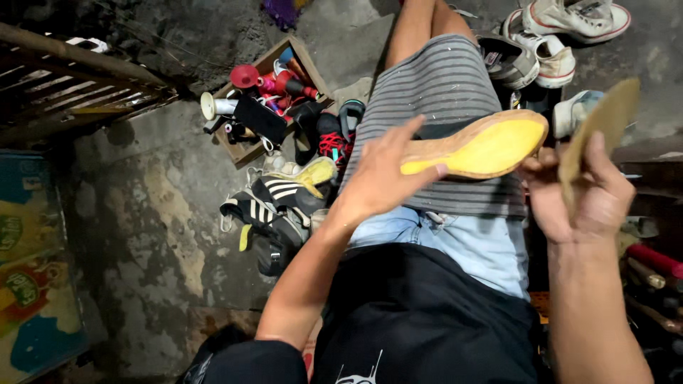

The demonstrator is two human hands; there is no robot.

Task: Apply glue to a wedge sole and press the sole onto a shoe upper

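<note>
The left hand (380, 174) closes around the heel end of a shoe sole (473, 146), fingers curled over its upper edge and fingertip pressing on the yellow inner face, so the sole is held flat-side up across the lap, over a striped cloth (445, 85) on the person's knee. The right hand (583, 188) pinches a thin tan insole (605, 121) between thumb and fingers near its lower end and holds it upright, just beside the toe of the sole; the two pieces look close but I cannot tell whether they touch.

The sole has a tan rim and a yellow face. It looks light and fairly stiff, with rubbery give, so a grip across the width at heel or waist should keep it steady. The yellow face may carry glue; that cannot be told from here, so the edges seem the safer place for fingers. The insole looks very light and bendy, likely to flop if held only at one tip, and is best taken by its edges near the middle.

On the floor to the left sit a wooden box of thread spools and tools (263, 96) and a heap of black striped shoes (277, 206); white sneakers (562, 35) lie beyond the knee.
</note>
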